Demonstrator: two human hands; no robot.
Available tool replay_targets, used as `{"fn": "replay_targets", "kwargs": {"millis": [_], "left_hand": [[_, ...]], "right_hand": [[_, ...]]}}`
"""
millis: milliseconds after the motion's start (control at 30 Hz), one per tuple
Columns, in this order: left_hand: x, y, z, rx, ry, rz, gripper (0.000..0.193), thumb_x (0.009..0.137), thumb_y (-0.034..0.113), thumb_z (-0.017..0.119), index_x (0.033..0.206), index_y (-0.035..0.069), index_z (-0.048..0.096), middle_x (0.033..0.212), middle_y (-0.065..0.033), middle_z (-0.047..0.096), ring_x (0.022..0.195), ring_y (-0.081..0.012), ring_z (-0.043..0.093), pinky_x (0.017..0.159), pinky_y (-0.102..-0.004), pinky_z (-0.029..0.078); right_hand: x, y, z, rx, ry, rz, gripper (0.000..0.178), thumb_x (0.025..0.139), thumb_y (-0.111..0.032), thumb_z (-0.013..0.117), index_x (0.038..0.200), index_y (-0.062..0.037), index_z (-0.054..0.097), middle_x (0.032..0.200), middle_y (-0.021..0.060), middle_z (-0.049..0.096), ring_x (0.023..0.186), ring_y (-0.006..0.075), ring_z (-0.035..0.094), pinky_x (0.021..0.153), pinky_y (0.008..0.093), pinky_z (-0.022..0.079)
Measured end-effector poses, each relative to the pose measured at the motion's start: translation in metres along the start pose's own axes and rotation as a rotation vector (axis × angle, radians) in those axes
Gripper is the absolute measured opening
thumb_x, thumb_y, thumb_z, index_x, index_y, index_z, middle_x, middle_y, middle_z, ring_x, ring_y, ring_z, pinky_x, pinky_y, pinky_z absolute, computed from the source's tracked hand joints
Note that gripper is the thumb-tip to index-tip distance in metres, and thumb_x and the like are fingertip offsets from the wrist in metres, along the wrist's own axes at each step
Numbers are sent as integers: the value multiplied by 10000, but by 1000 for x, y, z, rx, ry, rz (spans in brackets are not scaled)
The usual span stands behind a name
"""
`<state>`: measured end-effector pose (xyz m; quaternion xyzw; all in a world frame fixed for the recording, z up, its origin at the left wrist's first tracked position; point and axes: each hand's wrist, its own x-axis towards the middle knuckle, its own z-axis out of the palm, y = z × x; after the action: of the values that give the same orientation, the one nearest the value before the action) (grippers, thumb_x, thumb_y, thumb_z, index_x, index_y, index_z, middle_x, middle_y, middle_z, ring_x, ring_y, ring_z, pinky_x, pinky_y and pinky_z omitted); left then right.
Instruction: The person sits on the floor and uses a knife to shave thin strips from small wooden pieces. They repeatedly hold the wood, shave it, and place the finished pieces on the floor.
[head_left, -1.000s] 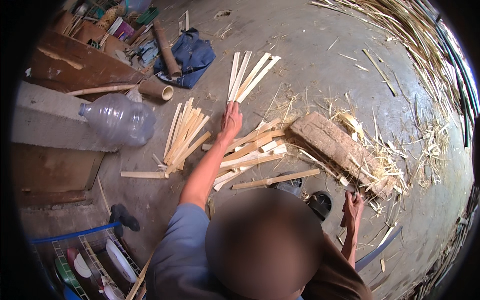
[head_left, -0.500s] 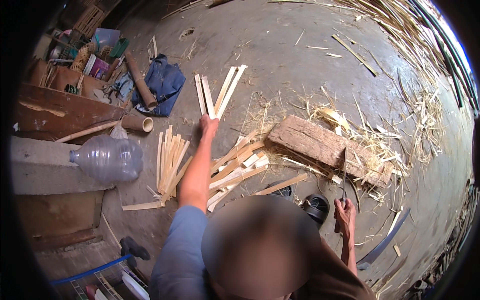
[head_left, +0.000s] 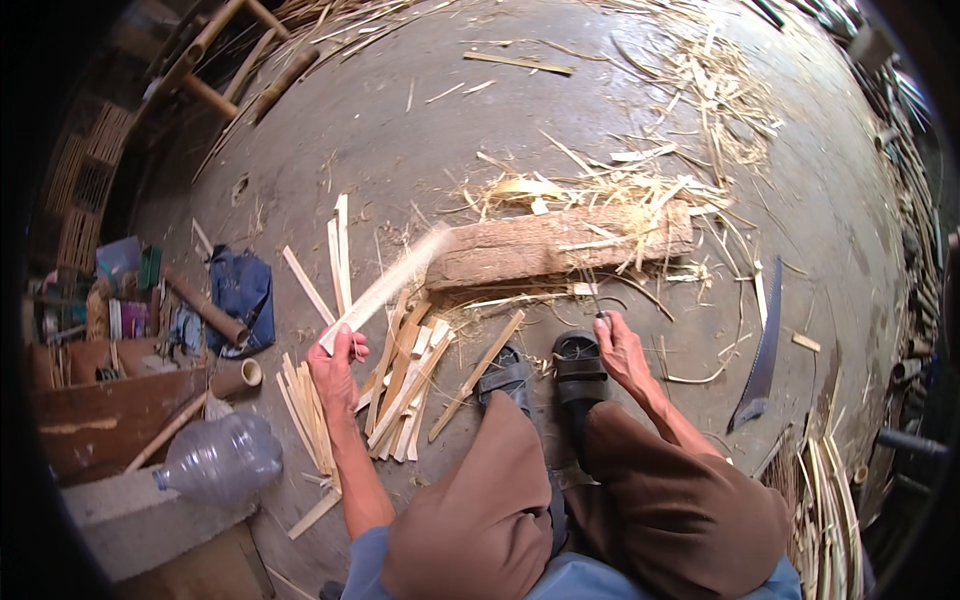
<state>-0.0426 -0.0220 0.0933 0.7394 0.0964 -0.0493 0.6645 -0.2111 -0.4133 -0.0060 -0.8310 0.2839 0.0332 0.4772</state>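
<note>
My left hand [head_left: 338, 362] is closed on the near end of a pale split-bamboo strip [head_left: 385, 292]. The strip, blurred at its far end, slants up toward the left end of a rough wooden block [head_left: 550, 243]. In my right hand [head_left: 622, 348] is a thin-bladed knife [head_left: 597, 300], its handle wrapped by my fingers and its blade pointing toward the block's near side. Beside my left hand lie a pile of strips [head_left: 408, 375] and another bundle of strips [head_left: 308, 408]. A few strips [head_left: 341, 255] rest on the floor beyond that hand.
My sandalled feet [head_left: 582, 365] are between the hands. Shavings [head_left: 640, 190] litter the block and floor. A saw blade [head_left: 762, 350] lies at the right. A large plastic bottle [head_left: 225, 455], a bamboo tube [head_left: 236, 377] and blue cloth [head_left: 242, 295] are at the left.
The view has shifted, showing my legs. My left hand has come back from the fanned strips, now with one strip lifted toward the block. My right hand still holds the knife.
</note>
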Motion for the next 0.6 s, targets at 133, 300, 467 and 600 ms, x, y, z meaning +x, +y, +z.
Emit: {"fn": "replay_targets", "kwargs": {"millis": [133, 300, 467, 600], "left_hand": [[-15, 9, 73, 22, 35, -64, 168, 905, 166, 681, 884, 0, 666, 692, -60, 656, 518, -94, 575, 458, -230, 447], [-10, 4, 114, 81, -156, -40, 212, 926, 204, 664, 897, -5, 648, 693, -58, 645, 533, -96, 576, 476, -223, 455], [-8, 23, 137, 197, -221, 6, 335, 991, 282, 556, 962, -37, 653, 762, -97, 677, 615, -138, 643, 551, -246, 508], [-26, 39, 163, 415, -239, 215, 449, 1032, 274, 443, 937, -104, 664, 772, -149, 697, 663, -184, 697, 588, -303, 566]], "right_hand": [[4, 16, 7, -121, -84, 36, 317, 998, -347, 444, 1108, -54, 491, 847, 286, 645, 834, 512, 611, 711, 564, 455], [0, 6, 15, -69, -107, -7, 290, 1008, -314, 433, 1133, -53, 459, 810, 286, 639, 761, 512, 611, 646, 566, 449], [-17, -36, 20, 108, -200, -337, 276, 1000, -251, 489, 1197, -73, 415, 682, 253, 586, 669, 483, 594, 564, 547, 435], [-15, -88, 28, 234, -359, -450, 286, 990, -264, 523, 1166, -76, 401, 668, 249, 575, 636, 479, 579, 535, 534, 422]]}}
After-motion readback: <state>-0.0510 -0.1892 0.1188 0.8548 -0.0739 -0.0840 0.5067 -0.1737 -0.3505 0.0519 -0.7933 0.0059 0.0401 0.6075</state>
